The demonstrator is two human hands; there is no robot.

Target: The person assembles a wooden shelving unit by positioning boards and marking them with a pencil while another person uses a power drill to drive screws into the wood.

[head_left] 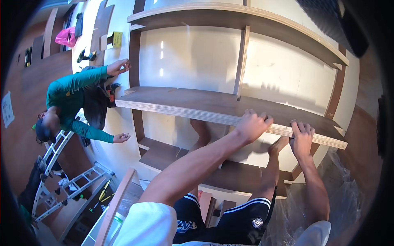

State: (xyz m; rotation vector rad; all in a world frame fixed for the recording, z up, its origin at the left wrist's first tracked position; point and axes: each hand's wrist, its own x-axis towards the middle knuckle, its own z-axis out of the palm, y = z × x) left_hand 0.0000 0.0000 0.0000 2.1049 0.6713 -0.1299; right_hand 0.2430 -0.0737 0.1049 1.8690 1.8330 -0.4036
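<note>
A long brown plywood shelf board with a pale layered edge runs across the middle of a shelving frame. My left hand grips its near edge right of the middle, fingers curled over the top. Further right, my right hand grips the same edge, with its fingers bent over the board. Notches show in the board, one meeting a narrow upright divider. Beyond it lies another shelf board, and a lower one is nearer me. My bare feet are inside the frame, below the gripped board.
At the left, a person in a teal shirt is beside the frame, both hands apart from it. A red drill is near the board's left end. A second drill, yellow box, ladder and clear plastic wrap lie around.
</note>
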